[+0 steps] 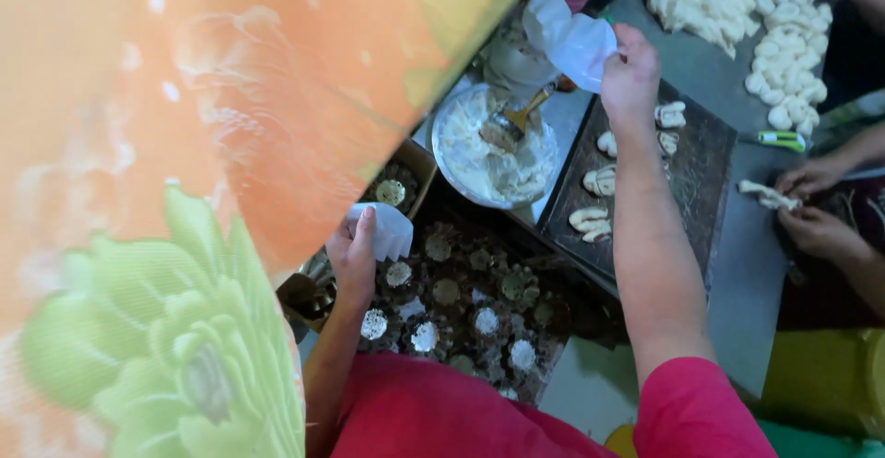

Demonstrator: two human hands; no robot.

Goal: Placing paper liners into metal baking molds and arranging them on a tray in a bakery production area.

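Observation:
My left hand grips a small white paper liner above a dark tray of fluted moulds, several lined with white paper. My right hand reaches far forward and holds a larger piece of white paper over the end of a dark baking tray carrying several shaped pieces of dough. Between the hands stands a round metal bowl of white filling with a spatula resting in it.
Orange and green patterned cloth hides the whole left side. Many white dough pieces lie on the grey table at the back. Another person's hands shape dough at the right, next to a green-handled tool.

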